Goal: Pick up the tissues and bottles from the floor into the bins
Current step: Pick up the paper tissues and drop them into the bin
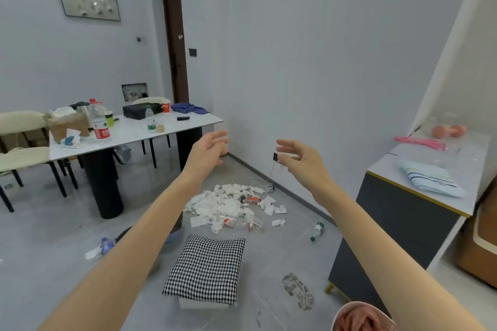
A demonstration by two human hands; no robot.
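Observation:
A heap of white tissues (220, 203) lies on the grey floor near the wall, with a red-labelled bottle (250, 199) and a clear crushed bottle (236, 222) among them. A green-capped bottle (317, 230) lies apart to the right, and a bluish bottle (107, 245) lies to the left beside a tissue. My left hand (208, 152) and my right hand (301, 160) are both raised at arm's length above the heap, fingers relaxed, holding nothing. A dark bin (176, 226) is mostly hidden behind my left forearm.
A houndstooth cushion (205, 269) lies on the floor in front of me. A cluttered white table (134, 133) with chairs stands at left, and a dark cabinet (398, 226) at right. A pink basket (360, 317) sits at the bottom edge.

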